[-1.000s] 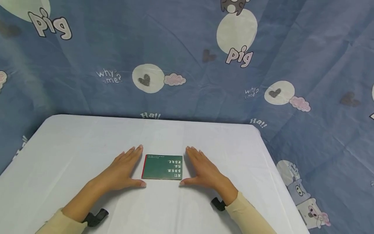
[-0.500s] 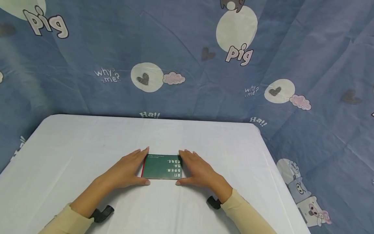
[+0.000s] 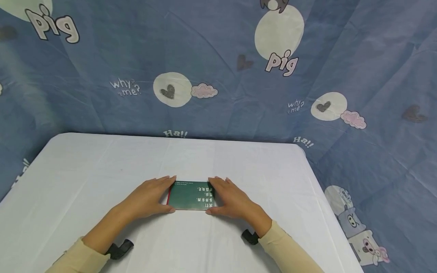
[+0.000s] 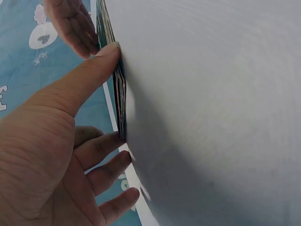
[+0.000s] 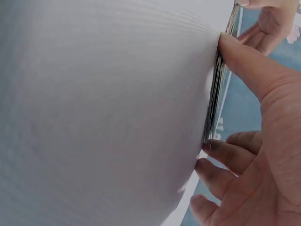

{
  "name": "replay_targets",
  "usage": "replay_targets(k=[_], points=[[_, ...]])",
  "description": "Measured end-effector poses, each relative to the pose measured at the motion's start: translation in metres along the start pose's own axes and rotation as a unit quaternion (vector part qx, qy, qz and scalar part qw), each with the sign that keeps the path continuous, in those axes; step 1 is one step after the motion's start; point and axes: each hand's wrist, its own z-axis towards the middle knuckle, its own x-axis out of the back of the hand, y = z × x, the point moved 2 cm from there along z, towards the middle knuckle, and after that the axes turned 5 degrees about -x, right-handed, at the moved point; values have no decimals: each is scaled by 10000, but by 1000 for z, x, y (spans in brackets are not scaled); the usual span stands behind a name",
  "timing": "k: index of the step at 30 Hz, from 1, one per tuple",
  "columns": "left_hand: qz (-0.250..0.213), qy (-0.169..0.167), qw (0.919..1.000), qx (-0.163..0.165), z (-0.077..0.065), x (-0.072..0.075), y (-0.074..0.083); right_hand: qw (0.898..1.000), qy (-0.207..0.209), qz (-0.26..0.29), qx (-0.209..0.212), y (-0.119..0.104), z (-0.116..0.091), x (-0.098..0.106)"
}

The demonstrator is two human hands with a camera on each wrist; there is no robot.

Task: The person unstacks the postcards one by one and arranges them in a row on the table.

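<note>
A flat stack of cards (image 3: 191,195) lies on the white table, its top green with white Chinese characters that appear upside down, and a red strip at its left side. Its layered edge (image 4: 121,101) shows in the left wrist view. My left hand (image 3: 146,199) grips the left end, thumb on the near edge and fingertips at the far corner. The right hand (image 3: 235,201) holds the right end the same way, its thumb pressed to the layers in the right wrist view. Both palms are off to the sides of the stack.
White cloth covers the table (image 3: 102,163), whose far edge meets a blue printed curtain (image 3: 218,57). Black wrist mounts (image 3: 120,249) sit under both forearms. Beige sleeves (image 3: 80,258) reach in from the front.
Both hands have come inward from either side, and their thumbs and fingertips now meet the ends of the stack. The stack has barely shifted to the right.
</note>
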Motion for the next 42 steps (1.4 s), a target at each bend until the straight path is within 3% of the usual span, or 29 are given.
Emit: replay_targets(k=[16, 29, 42], points=[[-48, 140, 9998, -142, -1, 0, -2, 9987, 227, -306, 343, -2, -1, 1], [-150, 259, 9993, -243, 1, 3, -2, 9998, 157, 11, 143, 0, -2, 3], [-327, 102, 9994, -107, 1, 10, -1, 9994, 246, 260, 35, 0, -4, 12]])
